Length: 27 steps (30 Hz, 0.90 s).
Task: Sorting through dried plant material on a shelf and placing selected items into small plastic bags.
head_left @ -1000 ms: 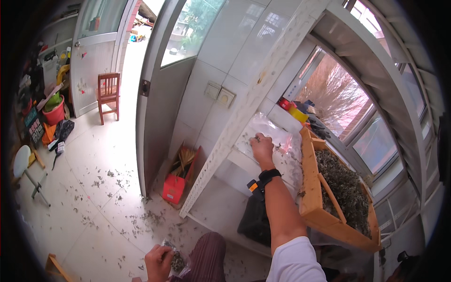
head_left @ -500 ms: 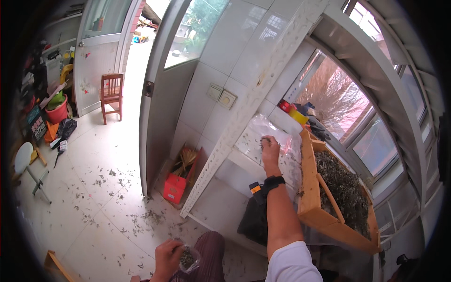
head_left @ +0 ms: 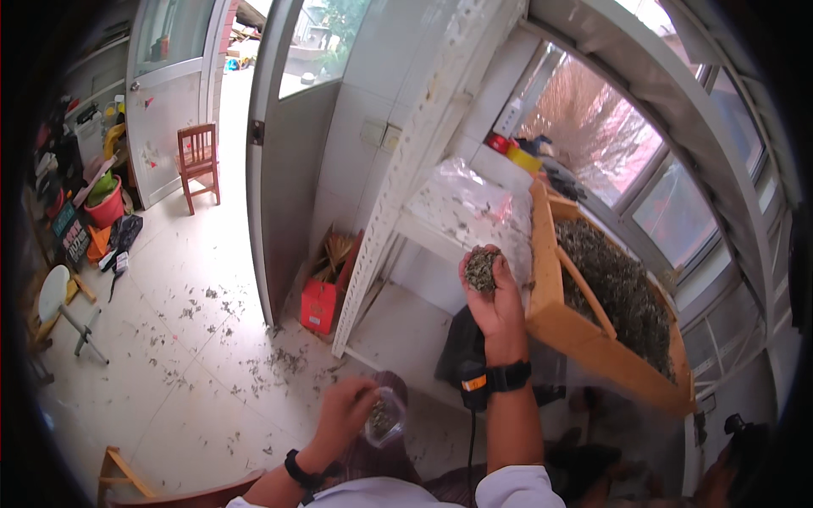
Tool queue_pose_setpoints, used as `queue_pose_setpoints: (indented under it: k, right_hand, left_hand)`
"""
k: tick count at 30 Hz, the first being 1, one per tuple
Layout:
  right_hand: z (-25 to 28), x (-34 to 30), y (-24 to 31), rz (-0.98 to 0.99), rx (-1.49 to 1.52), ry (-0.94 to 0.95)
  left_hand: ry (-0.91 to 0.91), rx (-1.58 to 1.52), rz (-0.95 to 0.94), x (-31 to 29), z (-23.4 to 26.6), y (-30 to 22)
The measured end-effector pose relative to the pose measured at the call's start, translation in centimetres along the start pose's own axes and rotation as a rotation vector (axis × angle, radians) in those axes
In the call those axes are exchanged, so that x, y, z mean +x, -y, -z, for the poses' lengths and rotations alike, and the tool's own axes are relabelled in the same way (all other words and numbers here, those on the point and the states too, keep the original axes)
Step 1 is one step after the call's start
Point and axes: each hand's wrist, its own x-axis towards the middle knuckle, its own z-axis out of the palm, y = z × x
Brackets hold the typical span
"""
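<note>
My right hand (head_left: 495, 306), palm up, cups a clump of dried leaves (head_left: 481, 269), with the thumb resting along its side. It is in front of the white shelf, to the left of a wooden box (head_left: 550, 296) filled with dark dried leaves (head_left: 614, 292). Lower down, my left hand (head_left: 345, 411) pinches the rim of a clear plastic bag or cup (head_left: 396, 416); which one I cannot tell. Some of the same greenish dried leaves lie inside it, above my leg.
A clear plastic sheet (head_left: 474, 190) and leaf bits lie on the white shelf (head_left: 428, 222). Below stands a red box (head_left: 318, 306) beside an open door (head_left: 292, 195). Leaf scraps (head_left: 288, 360) litter the tiled floor. Farther off are a wooden chair (head_left: 197, 165) and a folding stool (head_left: 63, 296).
My right hand has come back from the plastic sheet on the shelf and turned palm up, now showing a clump of leaves. My left hand with the clear container has shifted right and up.
</note>
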Motion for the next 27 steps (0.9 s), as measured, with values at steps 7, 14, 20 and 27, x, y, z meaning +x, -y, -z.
queue_pose_setpoints:
  k: [7,14,20,27]
  right_hand:
    - [-0.7,-14.2,-1.2,-0.165,-0.018,-0.181]
    - [1.6,-23.9,-3.8,-0.423,-0.197,-0.259]
    - [2.1,-25.2,-4.5,-0.440,-0.489,-0.243]
    - [1.7,-24.2,-5.4,-0.423,-1.233,-0.183]
  left_hand:
    - [0.053,-0.010,0.027,-0.2,-4.1,-1.1]
    - [0.072,0.138,-0.018,-2.3,-6.8,-0.5]
    - [0.083,0.199,-0.048,-3.3,-7.1,-0.9]
    - [0.088,0.169,-0.013,-4.4,-6.9,-0.1]
